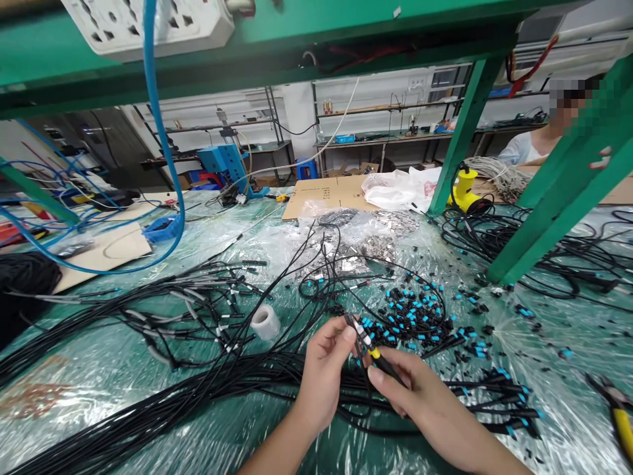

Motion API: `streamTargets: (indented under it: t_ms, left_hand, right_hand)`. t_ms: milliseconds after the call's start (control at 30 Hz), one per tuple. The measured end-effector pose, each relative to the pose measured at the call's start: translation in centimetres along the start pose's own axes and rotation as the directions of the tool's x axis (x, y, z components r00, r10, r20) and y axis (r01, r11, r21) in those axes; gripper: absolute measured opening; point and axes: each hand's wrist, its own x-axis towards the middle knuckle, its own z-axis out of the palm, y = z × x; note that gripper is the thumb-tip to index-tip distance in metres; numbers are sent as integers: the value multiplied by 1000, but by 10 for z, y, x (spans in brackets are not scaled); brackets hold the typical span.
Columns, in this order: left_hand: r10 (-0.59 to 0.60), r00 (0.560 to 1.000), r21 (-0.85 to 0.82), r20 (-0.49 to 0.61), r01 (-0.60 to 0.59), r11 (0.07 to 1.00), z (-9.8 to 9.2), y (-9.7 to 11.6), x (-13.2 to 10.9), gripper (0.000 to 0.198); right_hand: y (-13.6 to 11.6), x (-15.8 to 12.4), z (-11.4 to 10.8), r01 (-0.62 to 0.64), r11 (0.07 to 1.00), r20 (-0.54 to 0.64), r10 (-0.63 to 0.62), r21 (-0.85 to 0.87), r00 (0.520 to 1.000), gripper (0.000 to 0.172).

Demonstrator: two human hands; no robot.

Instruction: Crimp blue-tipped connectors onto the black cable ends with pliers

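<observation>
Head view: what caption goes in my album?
Left hand holds a black cable end, right hand a yellow-and-black tool, near blue-and-black parts.

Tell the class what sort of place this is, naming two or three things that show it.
Probably a cable workshop: bundled black cables, a heap of small blue-and-black parts, and pliers lying at the right edge suggest it.

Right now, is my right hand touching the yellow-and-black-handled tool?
Touching: the head view shows your right hand holding the yellow-and-black tool, its handle between thumb and fingers.
</observation>
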Motion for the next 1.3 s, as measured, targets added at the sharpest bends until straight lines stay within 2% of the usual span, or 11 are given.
streamTargets:
  t_ms: [100, 200, 300, 433, 567, 700, 900, 1100, 1300]
  left_hand:
    - [-35, 996, 48, 79, 32, 998, 6, -1, -5, 15]
    - [-45, 996, 66, 78, 40, 997, 9, 0, -8, 21]
    - [-45, 996, 98, 73, 38, 994, 7, 2, -8, 16]
    - [-87, 990, 90, 110, 77, 993, 3, 9, -5, 15]
    - [-89, 989, 108, 116, 76, 991, 5, 13, -6, 16]
    - [-76, 993, 121, 85, 65, 991, 9, 11, -9, 18]
    - [-34, 999, 226, 18, 30, 974, 6, 10, -7, 28]
    - [-54, 998, 223, -11, 55, 973, 2, 6, -5, 29]
    - [-54, 998, 170, -41, 60, 984, 2, 7, -5, 28]
  right_hand:
    - [-1, -1, -3, 26, 974, -119, -54, -224, 991, 32]
    - [0, -1, -7, -8, 917, -164, -63, -399, 985, 34]
    - [1, -1, -15, -29, 841, -212, -103, -540, 972, 31]
    - [3, 1, -30, -82, 675, -348, -268, -733, 898, 31]
    - [6, 3, -33, -90, 542, -340, -382, -835, 859, 33]
    - [7, 3, -23, -75, 476, -310, -437, -876, 845, 34]
    - [6, 3, -20, -73, 496, -294, -384, -865, 875, 35]
    - [6, 6, -21, -64, 560, -270, -294, -826, 917, 38]
    - [13, 9, -18, -45, 610, -295, -317, -791, 901, 37]
